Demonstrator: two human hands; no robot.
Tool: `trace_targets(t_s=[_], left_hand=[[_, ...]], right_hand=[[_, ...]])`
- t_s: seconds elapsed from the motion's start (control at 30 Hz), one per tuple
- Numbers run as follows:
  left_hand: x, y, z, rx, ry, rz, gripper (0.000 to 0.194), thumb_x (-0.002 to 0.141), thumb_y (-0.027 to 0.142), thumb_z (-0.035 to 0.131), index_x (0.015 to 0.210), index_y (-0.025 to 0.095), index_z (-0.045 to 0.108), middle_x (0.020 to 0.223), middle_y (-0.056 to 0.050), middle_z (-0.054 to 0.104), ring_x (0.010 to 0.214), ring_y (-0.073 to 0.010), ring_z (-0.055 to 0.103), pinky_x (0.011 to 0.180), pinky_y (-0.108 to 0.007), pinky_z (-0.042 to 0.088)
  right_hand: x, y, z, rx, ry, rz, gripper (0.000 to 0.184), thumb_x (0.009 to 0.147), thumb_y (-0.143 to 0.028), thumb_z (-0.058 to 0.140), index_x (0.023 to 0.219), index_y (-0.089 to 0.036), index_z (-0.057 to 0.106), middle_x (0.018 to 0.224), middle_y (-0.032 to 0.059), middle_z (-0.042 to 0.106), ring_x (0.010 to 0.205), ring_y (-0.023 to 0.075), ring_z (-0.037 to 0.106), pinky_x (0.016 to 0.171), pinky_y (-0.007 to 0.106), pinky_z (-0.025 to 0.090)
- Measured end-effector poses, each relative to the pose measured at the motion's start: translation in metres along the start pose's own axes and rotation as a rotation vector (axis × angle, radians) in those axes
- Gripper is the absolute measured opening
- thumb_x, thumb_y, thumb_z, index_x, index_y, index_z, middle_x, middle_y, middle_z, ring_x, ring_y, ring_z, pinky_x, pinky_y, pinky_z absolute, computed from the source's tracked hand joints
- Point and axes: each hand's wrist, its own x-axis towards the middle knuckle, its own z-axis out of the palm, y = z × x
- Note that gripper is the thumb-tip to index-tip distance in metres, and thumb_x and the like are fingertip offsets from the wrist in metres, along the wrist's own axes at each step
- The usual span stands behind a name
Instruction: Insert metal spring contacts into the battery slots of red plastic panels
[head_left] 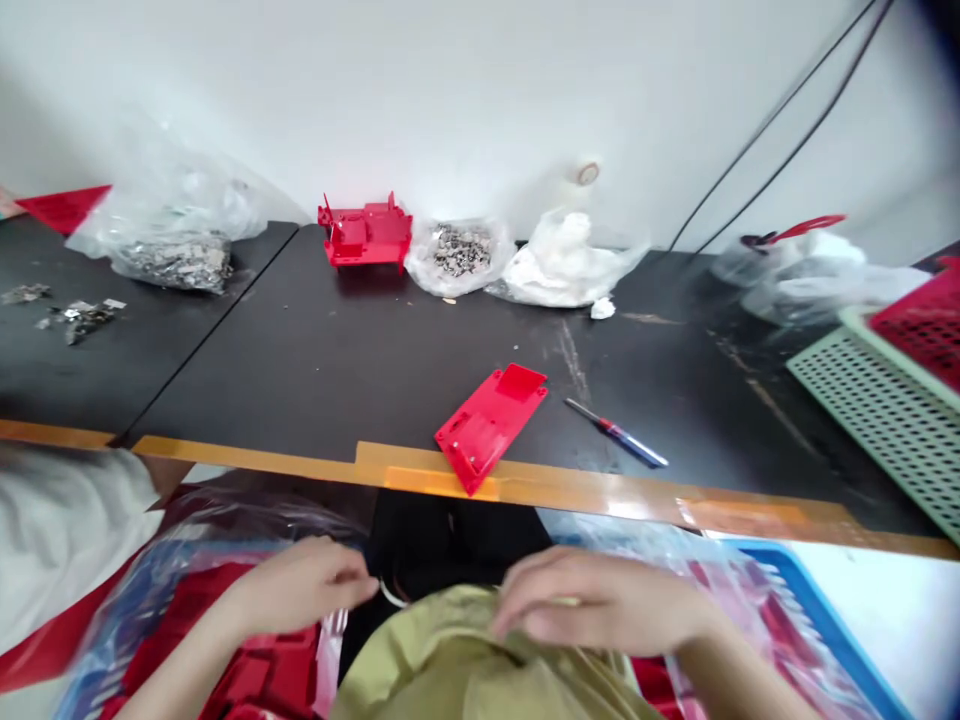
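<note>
1. From my remote station, I see the left hand low, just below the table, its fingers curled inward beside a thin white loop. I cannot tell whether that grip is closed on the loop or only next to it.
2. The right hand lies over a fold of olive cloth, its fingers bent and touching it. Blur keeps me from saying whether this grip is clenched or just resting.
3. The cloth and loop sit between the hands, below the orange tape along the table's edge.
4. On either side is a clear bag of red parts: the left bag and the right bag, the latter by a blue crate.
5. On the table, a flat red housing overhangs the taped edge, with a slim screwdriver just beside it.
6. Along the wall stand a second red housing, a bag of metal pieces, and a white bag.
7. As far as I can see, two housings are out on the table, while both red-part bags and the metal bag look well filled. I cannot tell whether either housing has been worked on.
</note>
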Motion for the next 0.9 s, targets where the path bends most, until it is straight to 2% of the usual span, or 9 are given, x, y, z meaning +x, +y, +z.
trace_targets(t_s=[0.03, 0.07, 0.13, 0.23, 0.33, 0.47, 0.6, 0.73, 0.9], left_hand=[[-0.008, 0.022, -0.005, -0.12, -0.025, 0.129, 0.03, 0.094, 0.048, 0.052, 0.089, 0.028, 0.073, 0.074, 0.003, 0.073, 0.07, -0.0161, 0.069, 0.066, -0.024, 0.049], [-0.012, 0.043, -0.011, -0.202, 0.063, 0.212, 0.028, 0.094, 0.049, 0.052, 0.098, 0.03, 0.072, 0.083, 0.003, 0.075, 0.076, -0.0158, 0.07, 0.071, -0.024, 0.051], [-0.008, 0.078, -0.018, -0.242, 0.406, 0.325, 0.029, 0.091, 0.048, 0.057, 0.112, 0.031, 0.067, 0.111, 0.0, 0.074, 0.101, -0.0186, 0.069, 0.091, -0.028, 0.052], [0.022, 0.112, -0.016, -0.078, 0.818, 0.252, 0.076, 0.076, 0.051, 0.074, 0.142, 0.026, 0.045, 0.147, -0.011, 0.053, 0.134, -0.0304, 0.051, 0.113, -0.045, 0.041], [0.056, 0.124, -0.002, 0.019, 0.979, 0.174, 0.095, 0.066, 0.053, 0.082, 0.144, 0.019, 0.04, 0.142, -0.014, 0.057, 0.131, -0.0351, 0.054, 0.116, -0.053, 0.037], [0.075, 0.121, 0.013, -0.002, 1.056, 0.196, 0.057, 0.083, 0.035, 0.07, 0.135, 0.02, 0.051, 0.124, -0.008, 0.07, 0.116, -0.0263, 0.065, 0.109, -0.043, 0.047], [0.074, 0.116, 0.013, -0.175, 1.078, 0.206, 0.044, 0.085, 0.028, 0.066, 0.127, 0.022, 0.059, 0.119, -0.005, 0.072, 0.111, -0.0228, 0.068, 0.099, -0.036, 0.053], [0.071, 0.115, -0.003, -0.586, 0.987, 0.145, 0.039, 0.078, 0.039, 0.073, 0.112, 0.021, 0.066, 0.111, -0.006, 0.074, 0.105, -0.0237, 0.07, 0.094, -0.036, 0.055], [0.064, 0.104, -0.047, -1.196, 0.796, 0.128, 0.052, 0.067, 0.048, 0.082, 0.104, 0.015, 0.065, 0.091, -0.006, 0.075, 0.08, -0.0198, 0.072, 0.071, -0.028, 0.058]], right_hand=[[-0.027, -0.006, -0.012, -0.012, 0.179, 0.047, 0.031, 0.1, -0.037, 0.048, 0.115, -0.025, 0.072, 0.11, 0.0059, 0.073, 0.101, 0.0164, 0.069, 0.09, 0.029, 0.054], [-0.049, -0.008, -0.024, -0.066, 0.45, 0.062, 0.03, 0.099, -0.042, 0.049, 0.107, -0.028, 0.074, 0.102, 0.0051, 0.074, 0.098, 0.0175, 0.069, 0.086, 0.03, 0.055], [-0.078, 0.002, -0.049, -0.278, 0.984, 0.124, 0.034, 0.096, -0.053, 0.05, 0.105, -0.029, 0.073, 0.099, 0.007, 0.073, 0.098, 0.0214, 0.068, 0.085, 0.035, 0.055], [-0.088, 0.038, -0.076, -0.746, 1.319, 0.215, 0.055, 0.087, -0.068, 0.053, 0.112, -0.023, 0.07, 0.111, 0.0137, 0.068, 0.106, 0.0304, 0.062, 0.095, 0.05, 0.048], [-0.084, 0.072, -0.086, -1.047, 1.307, 0.274, 0.061, 0.09, -0.071, 0.045, 0.114, -0.021, 0.07, 0.117, 0.0146, 0.066, 0.105, 0.0338, 0.059, 0.088, 0.053, 0.046], [-0.084, 0.092, -0.089, -1.124, 1.231, 0.305, 0.044, 0.098, -0.054, 0.041, 0.101, -0.024, 0.073, 0.113, 0.0083, 0.069, 0.1, 0.0287, 0.061, 0.084, 0.046, 0.047], [-0.087, 0.094, -0.098, -1.132, 1.258, 0.285, 0.044, 0.099, -0.049, 0.04, 0.099, -0.02, 0.072, 0.11, 0.0113, 0.068, 0.1, 0.0296, 0.061, 0.086, 0.046, 0.048], [-0.076, 0.078, -0.109, -1.129, 1.279, 0.205, 0.048, 0.098, -0.05, 0.043, 0.124, -0.015, 0.063, 0.128, 0.0181, 0.058, 0.116, 0.0328, 0.056, 0.097, 0.049, 0.048], [-0.042, 0.049, -0.121, -1.052, 1.08, 0.047, 0.053, 0.095, -0.053, 0.05, 0.14, -0.025, 0.049, 0.147, 0.0134, 0.045, 0.134, 0.0321, 0.047, 0.108, 0.052, 0.046]])
